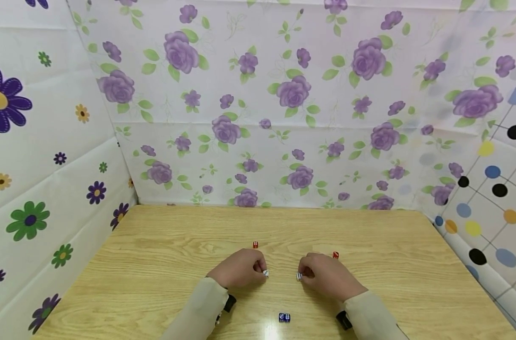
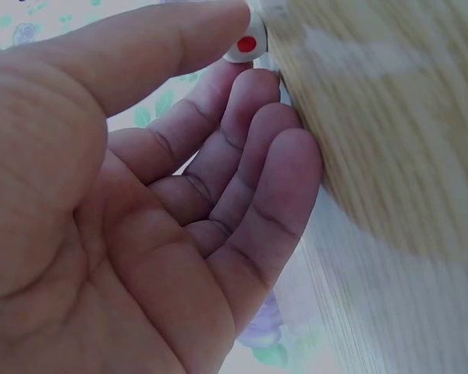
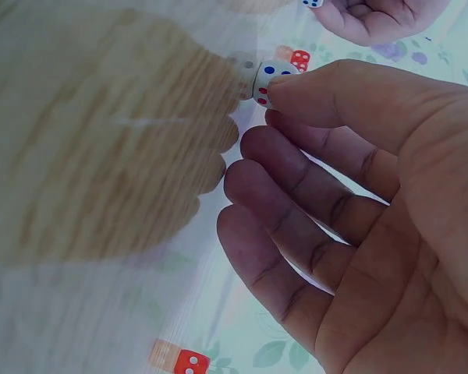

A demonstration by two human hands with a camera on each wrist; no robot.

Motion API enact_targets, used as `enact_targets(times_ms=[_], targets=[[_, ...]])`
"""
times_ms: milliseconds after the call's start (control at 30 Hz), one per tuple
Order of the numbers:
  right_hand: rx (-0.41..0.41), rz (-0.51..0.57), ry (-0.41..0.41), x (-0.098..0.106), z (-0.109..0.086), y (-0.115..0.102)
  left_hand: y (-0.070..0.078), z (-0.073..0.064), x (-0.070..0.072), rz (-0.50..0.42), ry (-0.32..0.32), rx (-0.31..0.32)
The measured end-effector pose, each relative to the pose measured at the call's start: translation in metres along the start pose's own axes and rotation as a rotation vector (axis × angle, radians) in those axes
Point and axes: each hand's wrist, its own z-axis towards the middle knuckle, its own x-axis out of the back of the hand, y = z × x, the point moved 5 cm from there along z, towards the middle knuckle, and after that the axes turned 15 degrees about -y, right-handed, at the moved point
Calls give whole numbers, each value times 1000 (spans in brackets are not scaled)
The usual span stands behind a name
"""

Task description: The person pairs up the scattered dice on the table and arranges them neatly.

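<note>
My left hand (image 1: 242, 268) pinches a white die (image 1: 265, 273) between thumb and index finger. Its red single pip faces the left wrist camera, and the thumb covers part of it. Across from it, my right hand (image 1: 328, 276) pinches a second white die (image 1: 299, 276), which shows blue and red pips in the right wrist view and appears to touch the tabletop. A red die (image 1: 255, 244) lies just beyond the left hand. Another red die (image 1: 336, 255) sits behind the right hand, partly hidden by it.
Two blue dice (image 1: 284, 317) stand side by side nearer the front of the wooden table (image 1: 164, 255). Flowered cloth (image 1: 258, 118) rises behind the table's back edge, with patterned cloths along the left and right sides.
</note>
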Motion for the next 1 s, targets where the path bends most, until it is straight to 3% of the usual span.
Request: enact_targets(times_ms=[1000], targets=[[25, -24, -10, -1, 5, -9, 8, 9, -11, 33, -29, -3]])
